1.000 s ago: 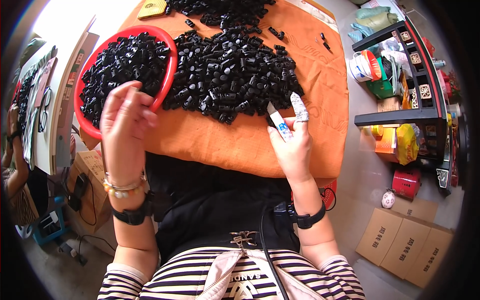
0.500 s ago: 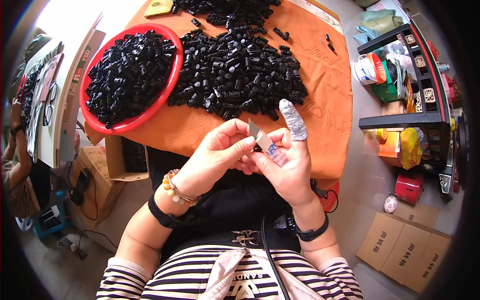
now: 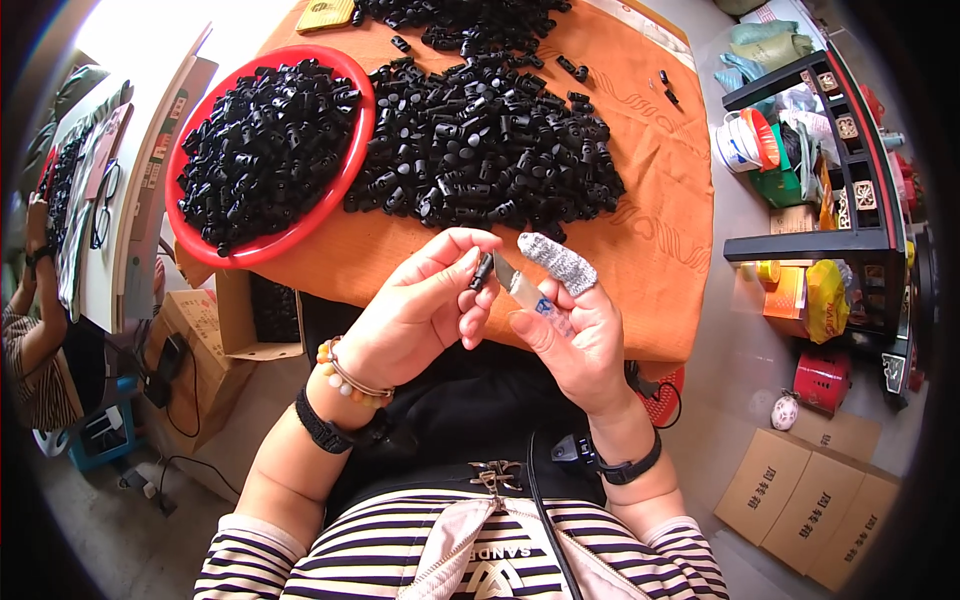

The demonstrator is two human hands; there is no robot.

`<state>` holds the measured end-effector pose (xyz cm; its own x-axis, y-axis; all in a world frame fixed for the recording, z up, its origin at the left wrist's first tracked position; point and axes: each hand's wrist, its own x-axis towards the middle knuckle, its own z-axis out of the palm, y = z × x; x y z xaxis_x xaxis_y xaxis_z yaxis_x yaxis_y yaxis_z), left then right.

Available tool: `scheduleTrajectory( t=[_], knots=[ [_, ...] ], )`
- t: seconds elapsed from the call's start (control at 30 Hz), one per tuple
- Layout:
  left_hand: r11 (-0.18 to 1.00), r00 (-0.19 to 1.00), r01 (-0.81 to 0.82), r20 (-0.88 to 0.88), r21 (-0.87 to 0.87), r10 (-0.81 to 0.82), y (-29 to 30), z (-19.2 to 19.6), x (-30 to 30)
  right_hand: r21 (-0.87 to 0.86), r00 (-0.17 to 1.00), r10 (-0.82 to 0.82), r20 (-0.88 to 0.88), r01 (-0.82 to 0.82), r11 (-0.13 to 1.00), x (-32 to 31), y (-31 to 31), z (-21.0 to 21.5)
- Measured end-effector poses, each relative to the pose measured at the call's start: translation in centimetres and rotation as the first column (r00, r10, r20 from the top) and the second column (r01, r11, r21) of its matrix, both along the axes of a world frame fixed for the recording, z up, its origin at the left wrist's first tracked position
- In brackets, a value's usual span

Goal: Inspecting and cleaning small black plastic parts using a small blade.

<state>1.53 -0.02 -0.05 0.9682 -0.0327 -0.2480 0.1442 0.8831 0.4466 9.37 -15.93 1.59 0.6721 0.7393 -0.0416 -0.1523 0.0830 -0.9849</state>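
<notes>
The left hand (image 3: pixel 430 290) pinches one small black part (image 3: pixel 483 270) between thumb and fingertips, above the wearer's lap at the near edge of the orange-covered counter (image 3: pixel 650 260). The right hand (image 3: pixel 580 345) grips a white-wrapped blade (image 3: pixel 530 298), its bare tip just beside the part; a grey knitted finger cover (image 3: pixel 558 262) sheathes the right index finger. The step in hand is judged to be blade work on this single part; the next move would call for a firm pinch and a short, controlled stroke clear of the left thumb. Whether edge and part touch cannot be determined. Fingers hide some of the part and the wrapped handle. Similar parts fill the red basin (image 3: pixel 270 254) and form a loose pile (image 3: pixel 480 150); a farther heap (image 3: pixel 470 25) is cut off above.
</notes>
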Motion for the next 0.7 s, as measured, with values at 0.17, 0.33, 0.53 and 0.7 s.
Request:
scheduleTrajectory(
  t=[0.17, 0.33, 0.53, 0.7],
  knots=[
    [0.994, 0.996, 0.086, 0.033, 0.061, -0.088, -0.8, -0.1, -0.3, 0.032, 0.998, -0.067, 0.015, 0.067, 0.997, -0.2, 0.9, 0.2],
    [0.993, 0.994, 0.096, 0.036, 0.063, -0.099, -1.1, -0.2, -0.4, 0.019, 0.996, -0.062, -0.058, 0.063, 0.998, 0.1, 0.7, 0.0],
    [0.975, 0.977, 0.204, 0.035, 0.092, -0.208, -0.7, 0.3, -0.2, 0.054, 0.987, -0.041, -0.157, 0.050, 0.997, -0.3, 1.0, 0.8],
    [0.991, 0.991, 0.129, 0.017, 0.027, -0.130, -0.2, 0.8, -0.1, -0.028, 0.999, -0.033, 0.017, 0.034, 0.999, 0.4, 0.0, -0.1]
  ],
)
